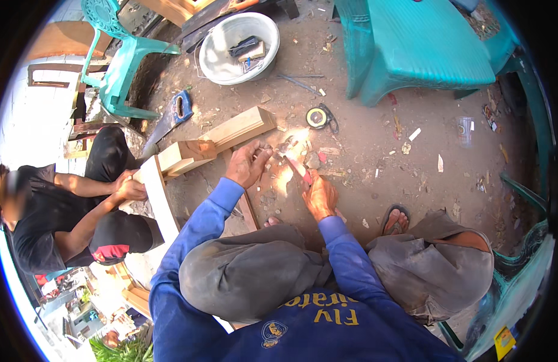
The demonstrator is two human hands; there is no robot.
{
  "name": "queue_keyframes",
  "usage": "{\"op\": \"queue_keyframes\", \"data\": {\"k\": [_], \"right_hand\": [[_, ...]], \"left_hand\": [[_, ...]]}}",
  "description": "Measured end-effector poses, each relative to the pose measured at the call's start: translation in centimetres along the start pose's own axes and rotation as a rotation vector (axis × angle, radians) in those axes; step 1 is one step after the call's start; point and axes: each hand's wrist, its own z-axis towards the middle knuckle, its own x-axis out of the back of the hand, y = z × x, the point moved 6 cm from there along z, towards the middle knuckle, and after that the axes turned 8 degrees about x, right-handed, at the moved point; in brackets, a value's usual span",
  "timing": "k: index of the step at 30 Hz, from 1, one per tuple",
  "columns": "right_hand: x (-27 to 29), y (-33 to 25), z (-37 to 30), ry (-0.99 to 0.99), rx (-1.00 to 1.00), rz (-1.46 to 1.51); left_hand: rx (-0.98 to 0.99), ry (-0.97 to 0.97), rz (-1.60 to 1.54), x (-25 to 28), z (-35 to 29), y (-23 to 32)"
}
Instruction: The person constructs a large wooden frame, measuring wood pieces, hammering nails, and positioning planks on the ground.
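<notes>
My right hand [320,194] is closed around a slim knife [298,167] with a red handle, its blade angled up and to the left. Close by on the left, my left hand [250,164] has its thumb and fingers drawn together; whatever they pinch, if anything, is too small to make out. It is beside a notched wooden beam [239,128], which lies on the ground and runs off toward the left. Wood chips and shavings litter the dirt between and beyond my hands.
A co-worker [56,211] in black squats at left, hands on the timber frame [159,199]. Around lie a handsaw [170,117], a tape measure [318,117] and a plastic cup [464,131]. Farther off are a basin [212,51] holding tools and green plastic chairs [423,48].
</notes>
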Motion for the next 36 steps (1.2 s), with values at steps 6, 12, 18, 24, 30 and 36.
{"op": "queue_keyframes", "data": {"k": [6, 12, 18, 24, 30, 36], "right_hand": [[-0.4, -0.9, 0.3, -0.137, -0.161, 0.138], [-1.5, -6.4, 0.4, -0.034, -0.187, 0.557], [2.8, -12.5, 0.5, -0.038, 0.035, 0.928], [2.4, -12.2, 0.2, -0.003, 0.003, 0.823], [3.6, -13.7, -0.4, 0.01, 0.097, 0.85], [4.4, -15.2, -1.5, -0.117, 0.165, 0.894]], "left_hand": [[0.247, -0.252, -0.446, -1.2, -3.5, -0.8], [-0.107, 0.325, -0.124, 16.0, -6.2, 9.3], [-0.152, 0.194, 0.014, 17.0, -3.5, 4.8], [-0.075, 0.217, 0.101, 17.1, -2.4, 2.9], [-0.078, 0.191, 0.276, 17.8, -1.7, 2.6], [-0.18, 0.258, 0.51, 18.6, -2.0, 3.1]]}}
